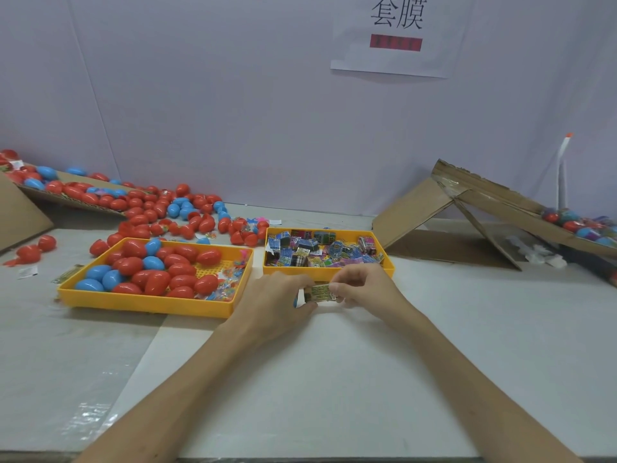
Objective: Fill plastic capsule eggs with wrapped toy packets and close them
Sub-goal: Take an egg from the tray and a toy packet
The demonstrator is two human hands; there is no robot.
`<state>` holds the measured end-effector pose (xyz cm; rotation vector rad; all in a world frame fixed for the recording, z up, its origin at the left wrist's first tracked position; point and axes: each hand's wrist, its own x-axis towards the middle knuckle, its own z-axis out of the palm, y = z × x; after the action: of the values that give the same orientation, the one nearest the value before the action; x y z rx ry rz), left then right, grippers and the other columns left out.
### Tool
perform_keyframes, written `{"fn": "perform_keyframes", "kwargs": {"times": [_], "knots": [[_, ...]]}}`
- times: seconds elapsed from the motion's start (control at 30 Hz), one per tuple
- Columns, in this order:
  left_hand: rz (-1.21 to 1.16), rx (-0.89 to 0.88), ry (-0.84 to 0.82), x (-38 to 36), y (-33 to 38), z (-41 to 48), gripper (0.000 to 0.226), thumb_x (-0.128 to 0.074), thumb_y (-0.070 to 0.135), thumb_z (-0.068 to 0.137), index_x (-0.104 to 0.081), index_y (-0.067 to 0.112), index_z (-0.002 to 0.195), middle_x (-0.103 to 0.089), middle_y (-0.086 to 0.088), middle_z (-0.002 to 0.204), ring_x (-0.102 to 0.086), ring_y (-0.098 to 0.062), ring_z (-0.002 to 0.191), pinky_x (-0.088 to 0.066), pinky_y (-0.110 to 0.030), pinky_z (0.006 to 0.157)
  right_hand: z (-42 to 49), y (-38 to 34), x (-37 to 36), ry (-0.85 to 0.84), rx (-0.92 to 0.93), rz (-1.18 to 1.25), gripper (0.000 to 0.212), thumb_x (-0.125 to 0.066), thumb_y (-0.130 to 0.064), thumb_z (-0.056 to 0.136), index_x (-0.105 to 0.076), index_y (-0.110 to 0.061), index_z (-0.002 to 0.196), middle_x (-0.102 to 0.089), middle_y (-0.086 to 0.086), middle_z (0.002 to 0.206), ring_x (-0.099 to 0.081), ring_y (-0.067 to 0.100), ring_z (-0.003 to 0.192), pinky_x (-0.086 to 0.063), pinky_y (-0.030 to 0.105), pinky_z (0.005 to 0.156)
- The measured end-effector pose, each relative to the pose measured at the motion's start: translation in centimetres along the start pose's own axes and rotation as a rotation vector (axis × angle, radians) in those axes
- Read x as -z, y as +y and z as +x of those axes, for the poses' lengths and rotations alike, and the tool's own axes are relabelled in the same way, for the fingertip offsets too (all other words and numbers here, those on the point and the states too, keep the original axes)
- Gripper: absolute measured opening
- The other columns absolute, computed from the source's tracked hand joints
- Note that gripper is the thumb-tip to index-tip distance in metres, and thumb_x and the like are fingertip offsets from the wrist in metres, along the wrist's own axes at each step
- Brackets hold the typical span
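Note:
A small green and yellow wrapped toy packet [320, 293] sits between both hands just in front of the right tray. My left hand [277, 300] holds its left end, with a sliver of blue [295, 303] showing under the fingers; what that blue piece is I cannot tell. My right hand [362, 284] pinches the packet's right end. The left yellow tray [147, 300] holds several red and blue capsule eggs [157, 267]. The right yellow tray [329, 270] is full of wrapped toy packets [314, 250].
Many loose red and blue eggs [173, 212] lie behind the left tray and on a cardboard ramp [66, 195] at far left. A folded cardboard chute [467, 208] with more eggs stands at right. A white wall with a paper sign [397, 35] is behind.

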<state>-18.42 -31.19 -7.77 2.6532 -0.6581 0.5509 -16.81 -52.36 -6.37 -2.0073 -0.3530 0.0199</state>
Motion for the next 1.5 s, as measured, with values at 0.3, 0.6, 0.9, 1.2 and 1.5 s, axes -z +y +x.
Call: {"fn": "perform_keyframes", "kwargs": {"times": [0.3, 0.6, 0.9, 1.2, 1.5], "knots": [[-0.042, -0.017, 0.06, 0.28, 0.16, 0.05, 0.023, -0.066, 0.046, 0.093, -0.071, 0.033, 0.11, -0.069, 0.012, 0.084, -0.053, -0.007, 0.072, -0.031, -0.013, 0.055, -0.04, -0.46, 0.04, 0.106, -0.01, -0.01, 0.011, -0.074, -0.008, 0.089, -0.075, -0.014, 0.08, -0.073, -0.002, 0.065, -0.07, 0.012, 0.062, -0.056, 0.022, 0.062], [-0.07, -0.005, 0.09, 0.73, 0.4, -0.01, 0.016, -0.07, 0.043, 0.09, -0.074, 0.032, 0.102, -0.064, 0.011, 0.071, -0.058, -0.012, 0.067, -0.052, -0.031, 0.062, -0.08, -0.64, -0.07, 0.192, 0.011, -0.073, 0.016, -0.075, -0.007, 0.088, -0.074, -0.018, 0.076, -0.074, -0.001, 0.067, -0.072, 0.012, 0.064, -0.051, 0.015, 0.056], [-0.081, 0.012, 0.129, 0.58, 0.47, 0.03, 0.022, -0.073, 0.043, 0.088, -0.078, 0.029, 0.105, -0.072, 0.008, 0.077, -0.064, -0.014, 0.071, -0.057, -0.035, 0.069, 0.1, -0.38, -0.06, 0.236, 0.002, -0.151, 0.019, -0.076, -0.008, 0.087, -0.072, -0.022, 0.074, -0.074, -0.003, 0.068, -0.072, 0.009, 0.064, -0.059, 0.023, 0.062], [-0.067, 0.072, 0.097, 0.18, 0.2, 0.12, 0.025, -0.071, 0.045, 0.088, -0.078, 0.031, 0.108, -0.073, 0.009, 0.084, -0.065, -0.015, 0.081, -0.056, -0.037, 0.074, -0.07, -0.35, 0.04, 0.229, 0.01, -0.15, 0.014, -0.072, -0.004, 0.089, -0.073, -0.014, 0.079, -0.072, 0.003, 0.066, -0.071, 0.014, 0.06, -0.06, 0.032, 0.063], [-0.077, 0.078, 0.099, -0.07, 0.04, 0.12, 0.023, -0.073, 0.043, 0.086, -0.079, 0.033, 0.107, -0.075, 0.009, 0.083, -0.063, -0.011, 0.075, -0.056, -0.032, 0.067, -0.1, -0.55, 0.58, 0.211, 0.005, -0.232, 0.021, -0.073, -0.005, 0.088, -0.071, -0.021, 0.074, -0.07, -0.004, 0.064, -0.065, 0.004, 0.057, -0.047, 0.014, 0.057]]}}
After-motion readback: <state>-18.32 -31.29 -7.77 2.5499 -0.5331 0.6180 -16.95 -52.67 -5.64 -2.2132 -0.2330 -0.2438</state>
